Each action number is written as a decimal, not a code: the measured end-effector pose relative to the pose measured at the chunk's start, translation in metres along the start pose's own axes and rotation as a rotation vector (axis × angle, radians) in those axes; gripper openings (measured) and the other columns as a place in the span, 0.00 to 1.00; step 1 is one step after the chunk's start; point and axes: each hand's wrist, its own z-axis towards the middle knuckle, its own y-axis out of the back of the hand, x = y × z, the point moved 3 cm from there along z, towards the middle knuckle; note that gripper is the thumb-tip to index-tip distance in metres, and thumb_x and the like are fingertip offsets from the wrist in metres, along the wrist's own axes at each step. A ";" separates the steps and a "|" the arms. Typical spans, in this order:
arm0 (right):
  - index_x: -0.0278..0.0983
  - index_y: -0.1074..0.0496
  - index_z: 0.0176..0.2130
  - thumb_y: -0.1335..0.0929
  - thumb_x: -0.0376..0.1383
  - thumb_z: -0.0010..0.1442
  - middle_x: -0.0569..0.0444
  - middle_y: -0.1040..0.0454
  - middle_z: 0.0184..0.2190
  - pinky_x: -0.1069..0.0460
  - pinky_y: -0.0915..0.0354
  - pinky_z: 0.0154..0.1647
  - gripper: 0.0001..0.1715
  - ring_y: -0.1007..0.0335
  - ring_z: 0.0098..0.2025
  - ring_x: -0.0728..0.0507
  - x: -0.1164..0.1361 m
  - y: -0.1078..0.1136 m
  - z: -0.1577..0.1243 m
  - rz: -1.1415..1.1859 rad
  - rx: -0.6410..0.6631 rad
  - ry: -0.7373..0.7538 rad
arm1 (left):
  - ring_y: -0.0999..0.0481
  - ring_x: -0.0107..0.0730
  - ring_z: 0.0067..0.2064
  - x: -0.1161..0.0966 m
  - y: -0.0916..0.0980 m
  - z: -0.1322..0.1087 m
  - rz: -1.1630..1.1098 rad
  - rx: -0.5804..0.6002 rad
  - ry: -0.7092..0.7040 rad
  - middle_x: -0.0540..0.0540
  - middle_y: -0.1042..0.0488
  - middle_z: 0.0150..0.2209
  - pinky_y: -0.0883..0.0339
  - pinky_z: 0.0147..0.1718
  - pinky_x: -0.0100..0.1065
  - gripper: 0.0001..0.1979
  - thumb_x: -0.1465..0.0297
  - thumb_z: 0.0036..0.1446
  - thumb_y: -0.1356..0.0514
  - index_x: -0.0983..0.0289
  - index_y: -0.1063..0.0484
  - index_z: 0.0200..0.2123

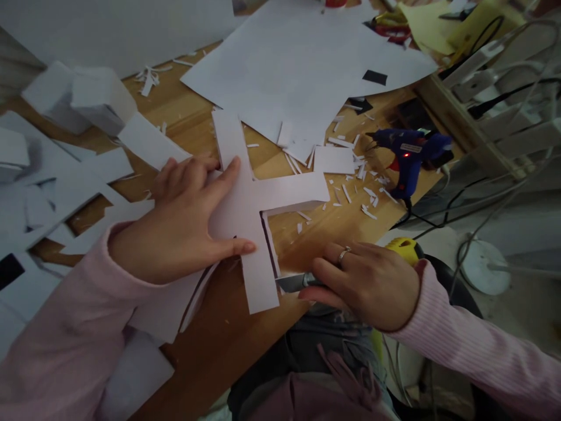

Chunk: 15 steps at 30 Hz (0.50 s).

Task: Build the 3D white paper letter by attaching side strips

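My left hand (184, 216) lies spread on a white cross-shaped foam board cutout (258, 234), with thumb and forefinger apart, pressing it to the wooden table. My right hand (370, 283) is closed around a utility knife (403, 250) with a yellow-and-black butt end. Its blade (290, 283) meets the right edge of the cutout's near arm. A dark line and a thin white strip run along that edge, beside the blade. The cutout's other arms reach away from me and to the right. Part of its left side is hidden under my left hand.
A blue glue gun (412, 155) with a lit red light stands at the table's right edge. White scraps (370, 196) litter the wood near it. A large white sheet (284, 64) covers the back. White boxes (103, 99) stand at the left. Power strips (477, 70) and cables are at right.
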 end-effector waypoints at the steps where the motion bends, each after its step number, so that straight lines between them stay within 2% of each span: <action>1: 0.38 0.33 0.26 0.46 0.52 0.68 0.55 0.33 0.21 0.50 0.53 0.26 0.30 0.41 0.24 0.47 0.000 0.000 0.000 -0.002 -0.002 -0.005 | 0.49 0.65 0.64 0.000 0.000 0.000 -0.001 0.003 0.000 0.66 0.44 0.59 0.61 0.64 0.58 0.56 0.46 0.38 0.34 0.65 0.51 0.66; 8: 0.38 0.33 0.26 0.47 0.51 0.68 0.55 0.32 0.21 0.50 0.53 0.26 0.31 0.40 0.22 0.47 0.001 -0.002 0.001 0.011 0.019 -0.016 | 0.51 0.65 0.64 0.001 0.000 0.000 -0.033 -0.005 -0.012 0.65 0.45 0.59 0.62 0.63 0.60 0.56 0.45 0.38 0.35 0.65 0.51 0.66; 15: 0.38 0.33 0.26 0.47 0.53 0.68 0.54 0.32 0.20 0.50 0.56 0.25 0.32 0.40 0.22 0.47 0.001 -0.005 -0.001 0.023 0.053 -0.039 | 0.52 0.61 0.64 -0.003 0.001 0.001 0.048 0.038 0.017 0.64 0.47 0.59 0.64 0.64 0.55 0.58 0.46 0.39 0.34 0.68 0.53 0.66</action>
